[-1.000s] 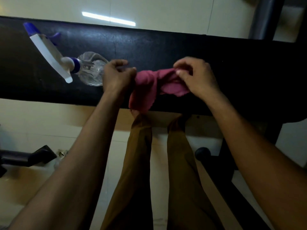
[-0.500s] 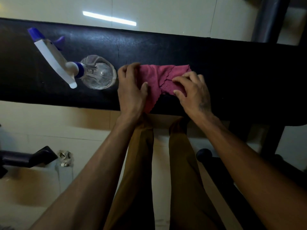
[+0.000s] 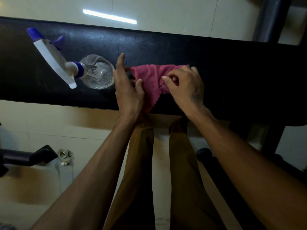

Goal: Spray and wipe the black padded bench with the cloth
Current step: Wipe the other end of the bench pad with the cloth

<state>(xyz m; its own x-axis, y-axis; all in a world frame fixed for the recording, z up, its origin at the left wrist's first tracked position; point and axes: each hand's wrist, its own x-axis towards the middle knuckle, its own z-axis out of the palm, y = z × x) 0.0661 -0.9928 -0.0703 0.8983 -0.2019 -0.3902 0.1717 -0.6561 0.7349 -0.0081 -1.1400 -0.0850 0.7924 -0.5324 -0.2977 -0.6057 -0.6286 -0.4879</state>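
Note:
The black padded bench (image 3: 232,67) runs across the view from left to right. A pink cloth (image 3: 152,78) lies partly folded on it near the middle, one corner hanging over the near edge. My left hand (image 3: 127,88) rests on the cloth's left side with fingers spread and the thumb on the fabric. My right hand (image 3: 184,87) pinches the cloth's right part between thumb and fingers. A clear spray bottle (image 3: 98,72) with a white and blue trigger head (image 3: 53,55) stands on the bench just left of my left hand.
Cream floor tiles (image 3: 41,123) lie on both sides of the bench. A dark metal post (image 3: 272,19) rises at the top right. Black frame parts (image 3: 28,156) sit low at the left, and a black bar (image 3: 232,183) at the lower right. My legs stand against the bench's near edge.
The cloth went from bunched up between both hands to laid flat on the bench. My left hand's fingers have spread out, and my right hand now pinches a fold.

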